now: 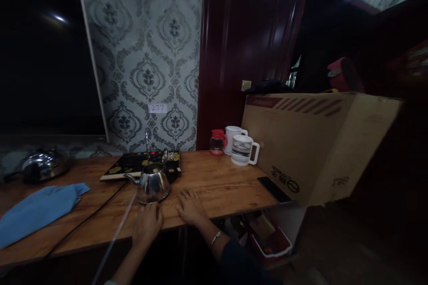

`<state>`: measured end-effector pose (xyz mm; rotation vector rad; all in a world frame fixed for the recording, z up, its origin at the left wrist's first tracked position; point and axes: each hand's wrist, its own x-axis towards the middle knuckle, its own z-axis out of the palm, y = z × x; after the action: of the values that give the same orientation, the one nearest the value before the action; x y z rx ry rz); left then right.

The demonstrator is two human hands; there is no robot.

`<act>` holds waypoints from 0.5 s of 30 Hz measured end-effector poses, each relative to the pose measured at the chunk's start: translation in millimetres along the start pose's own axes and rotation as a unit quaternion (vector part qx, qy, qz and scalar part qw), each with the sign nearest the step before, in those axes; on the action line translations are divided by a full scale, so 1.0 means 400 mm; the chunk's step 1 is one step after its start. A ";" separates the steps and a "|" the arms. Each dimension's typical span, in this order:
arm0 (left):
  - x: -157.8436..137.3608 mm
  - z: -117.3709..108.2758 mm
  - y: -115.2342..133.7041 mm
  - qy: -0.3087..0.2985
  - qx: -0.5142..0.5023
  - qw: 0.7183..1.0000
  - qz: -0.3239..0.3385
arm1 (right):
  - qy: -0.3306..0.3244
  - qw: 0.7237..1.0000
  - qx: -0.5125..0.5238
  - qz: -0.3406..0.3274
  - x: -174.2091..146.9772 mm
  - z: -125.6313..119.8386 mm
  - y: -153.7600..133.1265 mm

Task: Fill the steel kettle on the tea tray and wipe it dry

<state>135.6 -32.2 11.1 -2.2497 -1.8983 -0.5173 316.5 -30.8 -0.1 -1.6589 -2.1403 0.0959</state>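
A shiny silver kettle (154, 188) stands upright on the wooden table (214, 176), its spout pointing left and its top apparently uncovered. My left hand (147, 223) rests at the table's front edge, fingers stretched toward the kettle's base; whether the fingertips touch it I cannot tell. To the right of the kettle, my right hand (191, 208) lies flat on the tabletop with its fingers extended, holding nothing. Behind the kettle sits a black panel with gold flowers (129, 161), a small red light and a thin upright metal spout (147, 143).
A red-lidded glass jug (217, 143), a white jug (232, 136) and a clear pitcher with white handle (241, 150) stand at the back right. A phone (274, 190) lies beside a big cardboard box (294, 142). Leftward are a blue cloth (42, 211) and a black cord (88, 218).
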 end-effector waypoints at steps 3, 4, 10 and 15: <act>0.001 0.007 -0.002 0.002 0.003 1.000 0.001 | 0.005 1.000 -0.007 -0.007 -0.002 0.001 -0.003; 0.000 0.009 -0.002 0.005 0.003 1.000 0.000 | 0.005 1.000 -0.011 -0.010 -0.003 0.002 -0.004; -0.020 0.017 0.005 0.014 -0.027 0.999 -0.017 | -0.027 0.999 -0.018 0.003 -0.006 0.019 -0.001; -0.034 0.030 0.006 0.027 -0.039 0.999 -0.023 | -0.044 0.999 -0.014 0.021 -0.006 0.037 0.009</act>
<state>137.9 -41.3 -4.6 -2.2205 -1.9397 -0.6620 314.4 -28.9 -15.4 -1.7471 -2.1807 0.1561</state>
